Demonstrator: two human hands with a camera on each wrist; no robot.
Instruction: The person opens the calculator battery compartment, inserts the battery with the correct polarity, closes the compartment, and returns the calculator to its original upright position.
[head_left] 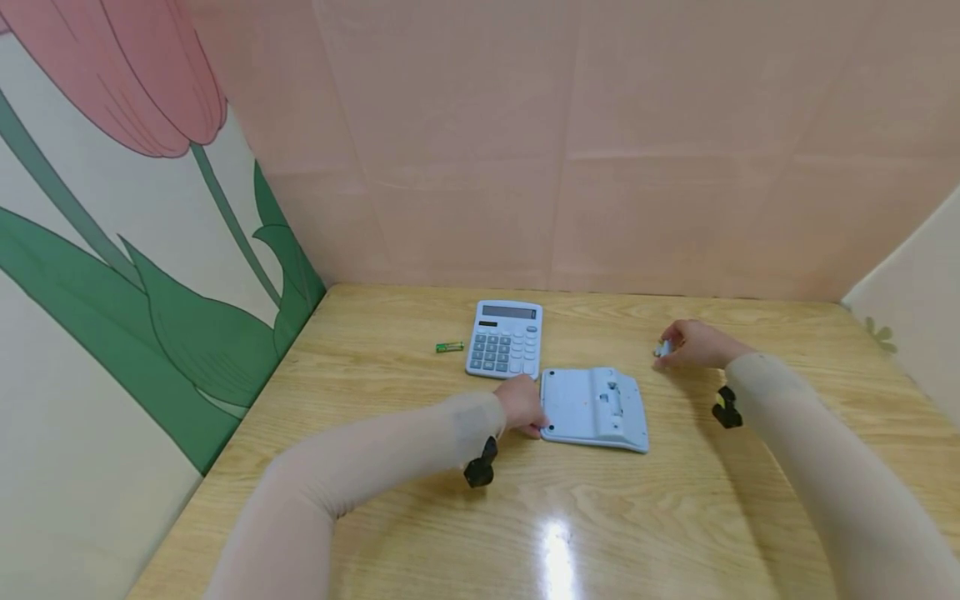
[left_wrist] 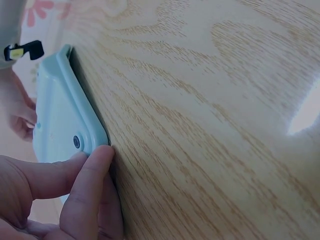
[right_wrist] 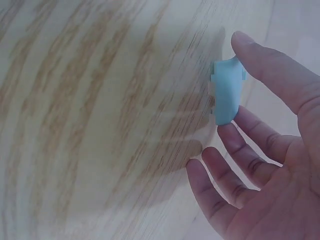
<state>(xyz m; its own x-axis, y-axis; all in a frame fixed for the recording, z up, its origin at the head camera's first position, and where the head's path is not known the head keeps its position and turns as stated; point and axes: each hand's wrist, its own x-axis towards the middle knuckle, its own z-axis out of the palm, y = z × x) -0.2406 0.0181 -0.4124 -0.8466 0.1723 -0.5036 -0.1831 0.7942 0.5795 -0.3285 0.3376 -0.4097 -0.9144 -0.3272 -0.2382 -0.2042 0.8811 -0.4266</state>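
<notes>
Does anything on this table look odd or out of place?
Yes: the face-down calculator has an uncovered battery compartment; its apparent cover is in the right grip. A battery lies loose left of the face-up calculator, odd since batteries belong inside. No damage shows.

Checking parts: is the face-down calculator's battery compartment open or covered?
Open: the face-down blue plastic calculator shows an exposed recess; the right hand pinches a tabbed blue cover.
</notes>
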